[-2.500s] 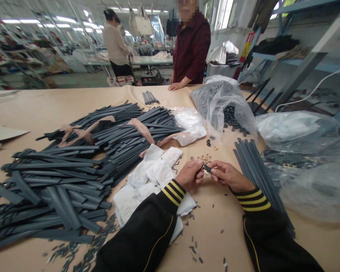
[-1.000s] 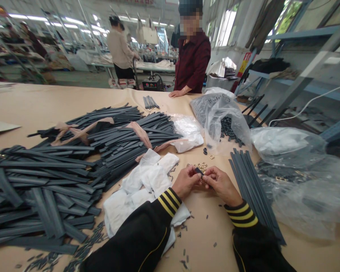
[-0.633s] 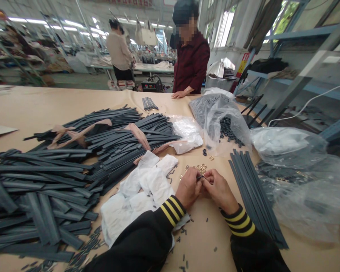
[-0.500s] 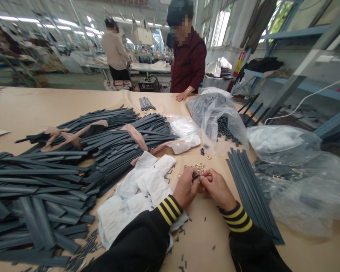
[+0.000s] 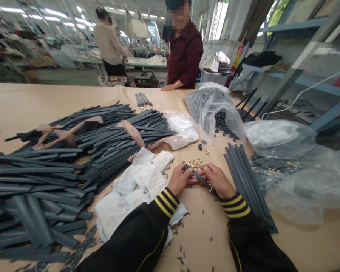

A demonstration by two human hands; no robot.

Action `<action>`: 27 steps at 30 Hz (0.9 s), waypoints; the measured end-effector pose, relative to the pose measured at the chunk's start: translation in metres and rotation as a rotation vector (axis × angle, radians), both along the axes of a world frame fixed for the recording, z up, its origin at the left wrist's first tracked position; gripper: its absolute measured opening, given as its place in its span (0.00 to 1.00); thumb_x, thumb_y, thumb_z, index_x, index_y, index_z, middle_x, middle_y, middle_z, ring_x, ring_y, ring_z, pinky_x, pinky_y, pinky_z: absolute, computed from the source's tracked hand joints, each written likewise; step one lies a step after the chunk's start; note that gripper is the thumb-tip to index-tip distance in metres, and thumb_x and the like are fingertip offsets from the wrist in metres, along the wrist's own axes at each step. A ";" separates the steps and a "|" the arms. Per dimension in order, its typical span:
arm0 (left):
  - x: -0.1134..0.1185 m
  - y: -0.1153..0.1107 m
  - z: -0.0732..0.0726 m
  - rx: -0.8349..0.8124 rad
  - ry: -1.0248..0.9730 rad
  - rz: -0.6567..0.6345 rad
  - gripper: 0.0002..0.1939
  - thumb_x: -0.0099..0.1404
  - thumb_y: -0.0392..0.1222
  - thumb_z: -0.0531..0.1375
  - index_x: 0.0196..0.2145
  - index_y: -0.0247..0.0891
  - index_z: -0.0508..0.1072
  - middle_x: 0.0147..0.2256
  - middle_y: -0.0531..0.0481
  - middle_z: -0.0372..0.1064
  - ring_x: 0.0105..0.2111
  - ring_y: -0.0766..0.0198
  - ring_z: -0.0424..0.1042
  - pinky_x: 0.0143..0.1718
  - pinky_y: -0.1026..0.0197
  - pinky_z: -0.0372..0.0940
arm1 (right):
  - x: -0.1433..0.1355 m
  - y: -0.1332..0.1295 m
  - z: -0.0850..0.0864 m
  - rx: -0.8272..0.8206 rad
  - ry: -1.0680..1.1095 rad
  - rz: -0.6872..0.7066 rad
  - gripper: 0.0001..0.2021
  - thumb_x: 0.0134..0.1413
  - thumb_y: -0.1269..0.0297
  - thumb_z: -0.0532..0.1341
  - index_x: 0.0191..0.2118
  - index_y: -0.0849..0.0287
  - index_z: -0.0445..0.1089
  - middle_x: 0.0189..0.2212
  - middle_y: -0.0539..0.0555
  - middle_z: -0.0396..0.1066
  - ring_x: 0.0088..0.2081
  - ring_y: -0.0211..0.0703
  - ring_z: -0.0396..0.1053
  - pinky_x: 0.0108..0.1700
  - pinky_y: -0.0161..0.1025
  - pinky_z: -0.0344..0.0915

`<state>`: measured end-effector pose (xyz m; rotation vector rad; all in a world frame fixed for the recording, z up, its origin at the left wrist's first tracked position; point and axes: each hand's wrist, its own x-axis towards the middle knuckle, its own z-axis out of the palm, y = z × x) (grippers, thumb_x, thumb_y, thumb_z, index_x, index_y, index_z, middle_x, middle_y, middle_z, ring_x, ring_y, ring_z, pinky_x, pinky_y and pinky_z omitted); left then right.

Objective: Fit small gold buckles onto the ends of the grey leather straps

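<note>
My left hand (image 5: pixel 179 180) pinches one end of a short dark strap (image 5: pixel 197 175) at the middle of the table. The fingers of my right hand (image 5: pixel 217 179) are closed around the same strap, nearer its gold buckle (image 5: pixel 210 187), which hangs below the palm. Just beyond my hands lies a small pile of gold buckles (image 5: pixel 195 164). A row of long dark strips (image 5: pixel 248 185) lies to the right of my right hand. White cloths (image 5: pixel 141 181) are to the left of my left hand.
Bundles of dark strips (image 5: pixel 121 143) cover the left of the table (image 5: pixel 45 98). Plastic bags (image 5: pixel 289 170) lie on the right, and an open bag (image 5: pixel 204 105) shows small dark pieces. A person (image 5: pixel 184 49) stands across the table, another farther back.
The dark strap with its gold buckle now shows between my hands, where they hid most of it before. The camera view has shifted slightly. The near person's hand has moved left along the table edge.
</note>
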<state>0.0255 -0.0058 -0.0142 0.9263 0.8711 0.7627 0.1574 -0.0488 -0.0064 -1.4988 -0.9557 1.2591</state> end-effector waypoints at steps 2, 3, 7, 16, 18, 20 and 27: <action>0.000 0.000 0.001 -0.006 0.045 0.006 0.06 0.55 0.36 0.56 0.28 0.34 0.59 0.21 0.53 0.68 0.19 0.70 0.69 0.20 0.69 0.65 | 0.004 0.002 0.001 -0.023 0.057 -0.001 0.08 0.52 0.61 0.51 0.34 0.58 0.61 0.29 0.53 0.70 0.29 0.37 0.70 0.31 0.36 0.68; 0.001 0.000 0.001 0.001 0.073 0.004 0.05 0.55 0.35 0.56 0.29 0.34 0.59 0.21 0.52 0.68 0.18 0.70 0.68 0.19 0.69 0.65 | 0.008 0.002 0.003 -0.032 0.058 -0.008 0.08 0.52 0.61 0.51 0.34 0.59 0.61 0.30 0.54 0.70 0.30 0.36 0.70 0.32 0.35 0.68; 0.000 0.001 0.001 0.019 0.144 -0.002 0.04 0.56 0.33 0.55 0.29 0.33 0.60 0.19 0.52 0.67 0.16 0.69 0.68 0.16 0.69 0.65 | 0.034 -0.014 0.015 0.021 -0.324 -0.086 0.10 0.49 0.58 0.54 0.33 0.59 0.63 0.30 0.54 0.69 0.31 0.39 0.68 0.32 0.36 0.65; 0.001 -0.001 0.002 0.013 0.124 -0.016 0.06 0.55 0.34 0.57 0.28 0.34 0.60 0.19 0.52 0.68 0.16 0.69 0.68 0.17 0.69 0.65 | 0.021 -0.068 0.005 0.055 -0.996 0.172 0.06 0.42 0.62 0.60 0.27 0.57 0.63 0.28 0.51 0.63 0.30 0.41 0.61 0.32 0.38 0.57; 0.001 -0.002 0.002 0.015 0.130 -0.019 0.05 0.55 0.34 0.56 0.28 0.34 0.61 0.19 0.53 0.68 0.16 0.69 0.68 0.17 0.69 0.65 | 0.012 -0.063 0.004 0.081 -0.973 0.150 0.05 0.44 0.63 0.58 0.27 0.57 0.61 0.27 0.50 0.63 0.30 0.40 0.61 0.32 0.38 0.57; 0.000 -0.002 0.002 0.010 0.119 -0.033 0.05 0.54 0.34 0.56 0.28 0.34 0.61 0.19 0.53 0.68 0.17 0.70 0.68 0.18 0.69 0.65 | 0.008 -0.056 0.004 0.083 -0.870 0.140 0.05 0.45 0.63 0.57 0.28 0.57 0.60 0.25 0.49 0.63 0.29 0.39 0.62 0.31 0.37 0.58; 0.000 -0.003 -0.002 0.002 0.035 -0.091 0.09 0.52 0.38 0.59 0.27 0.34 0.61 0.18 0.53 0.67 0.16 0.70 0.67 0.18 0.69 0.63 | 0.000 -0.038 0.004 -0.002 -0.310 0.137 0.10 0.48 0.58 0.55 0.32 0.59 0.58 0.19 0.45 0.63 0.19 0.33 0.63 0.21 0.31 0.59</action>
